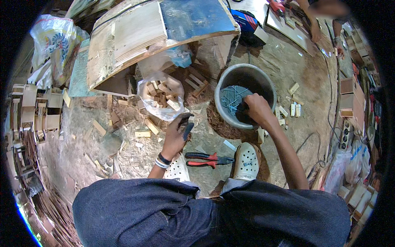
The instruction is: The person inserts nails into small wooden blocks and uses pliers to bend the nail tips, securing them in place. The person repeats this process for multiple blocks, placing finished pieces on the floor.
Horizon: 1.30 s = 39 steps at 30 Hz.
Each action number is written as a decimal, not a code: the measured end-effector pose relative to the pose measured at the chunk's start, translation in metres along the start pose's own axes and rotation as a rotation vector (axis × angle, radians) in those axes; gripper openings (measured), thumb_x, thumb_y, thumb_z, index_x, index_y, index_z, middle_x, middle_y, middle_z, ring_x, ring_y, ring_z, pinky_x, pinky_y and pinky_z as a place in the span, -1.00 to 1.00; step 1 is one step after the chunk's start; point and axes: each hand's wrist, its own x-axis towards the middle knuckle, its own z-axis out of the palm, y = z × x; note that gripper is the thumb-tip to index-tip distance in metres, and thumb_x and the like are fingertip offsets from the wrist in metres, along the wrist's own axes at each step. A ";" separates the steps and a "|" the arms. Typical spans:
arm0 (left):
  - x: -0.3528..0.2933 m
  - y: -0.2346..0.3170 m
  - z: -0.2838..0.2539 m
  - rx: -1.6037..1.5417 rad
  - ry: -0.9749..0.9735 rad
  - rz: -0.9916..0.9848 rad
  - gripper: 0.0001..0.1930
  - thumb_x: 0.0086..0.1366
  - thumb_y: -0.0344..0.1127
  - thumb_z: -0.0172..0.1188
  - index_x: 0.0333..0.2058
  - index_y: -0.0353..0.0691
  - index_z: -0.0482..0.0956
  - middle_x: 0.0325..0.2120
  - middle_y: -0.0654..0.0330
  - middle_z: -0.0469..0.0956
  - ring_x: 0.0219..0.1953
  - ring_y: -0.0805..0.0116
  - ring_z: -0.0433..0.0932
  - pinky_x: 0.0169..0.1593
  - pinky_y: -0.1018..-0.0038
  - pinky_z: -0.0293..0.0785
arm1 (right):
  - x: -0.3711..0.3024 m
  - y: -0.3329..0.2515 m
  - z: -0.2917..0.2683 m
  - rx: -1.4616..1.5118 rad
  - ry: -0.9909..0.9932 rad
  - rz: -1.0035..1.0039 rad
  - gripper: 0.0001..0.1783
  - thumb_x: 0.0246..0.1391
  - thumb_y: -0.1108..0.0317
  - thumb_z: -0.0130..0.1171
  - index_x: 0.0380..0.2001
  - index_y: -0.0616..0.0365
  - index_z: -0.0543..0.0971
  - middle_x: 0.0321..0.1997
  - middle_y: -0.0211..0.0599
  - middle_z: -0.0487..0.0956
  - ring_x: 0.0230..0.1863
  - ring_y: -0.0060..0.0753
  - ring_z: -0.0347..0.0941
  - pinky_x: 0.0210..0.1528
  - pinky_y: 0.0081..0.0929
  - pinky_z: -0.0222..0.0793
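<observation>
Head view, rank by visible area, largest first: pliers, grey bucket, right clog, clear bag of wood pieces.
1. Grey bucket
2. Clear bag of wood pieces
3. Right clog
4. Pliers: longer than the clog, but thin, so less area.

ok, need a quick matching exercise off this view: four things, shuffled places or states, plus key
1. pliers
2. bucket
3. clear plastic bag
4. white wristband

A. holding wooden blocks
B. between the shoes
C. around the left wrist
D. grey, right hand inside

Pairs: 1-B, 2-D, 3-A, 4-C
</observation>
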 end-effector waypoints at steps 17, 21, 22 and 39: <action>0.021 0.071 0.035 -0.915 -0.277 -0.133 -0.47 0.43 -0.39 0.28 0.33 -0.29 0.39 0.13 0.14 0.56 0.10 0.40 0.60 0.18 0.43 0.61 | -0.039 0.018 -0.074 1.043 0.055 0.155 -0.79 0.22 0.47 0.33 -0.10 0.27 0.75 -0.17 -0.27 0.78 -0.13 -0.46 0.69 -0.04 -0.45 0.61; 0.022 0.072 0.040 -0.954 -0.289 -0.147 -0.49 0.44 -0.42 0.26 0.31 -0.32 0.40 0.13 0.11 0.56 0.09 0.38 0.61 0.18 0.39 0.64 | -0.038 0.017 -0.076 0.946 0.163 -0.021 -0.75 0.26 0.40 0.32 -0.04 0.24 0.75 -0.13 -0.27 0.77 -0.11 -0.48 0.69 -0.05 -0.45 0.61; 0.022 0.072 0.041 -0.956 -0.286 -0.147 -0.50 0.44 -0.42 0.26 0.30 -0.33 0.40 0.13 0.11 0.56 0.09 0.38 0.62 0.17 0.38 0.65 | -0.038 0.015 -0.078 0.996 0.138 0.025 -0.74 0.26 0.40 0.32 -0.02 0.23 0.75 -0.12 -0.27 0.76 -0.11 -0.49 0.69 -0.05 -0.45 0.61; 0.023 0.057 0.056 -1.089 -0.328 -0.204 -0.59 0.45 -0.40 0.26 0.21 -0.33 0.47 0.08 0.14 0.62 0.07 0.38 0.64 0.18 0.44 0.60 | -0.059 -0.070 -0.058 0.980 0.099 -0.180 -0.85 0.23 0.67 0.13 -0.15 0.30 0.47 -0.19 -0.30 0.53 -0.12 -0.55 0.46 -0.03 -0.49 0.44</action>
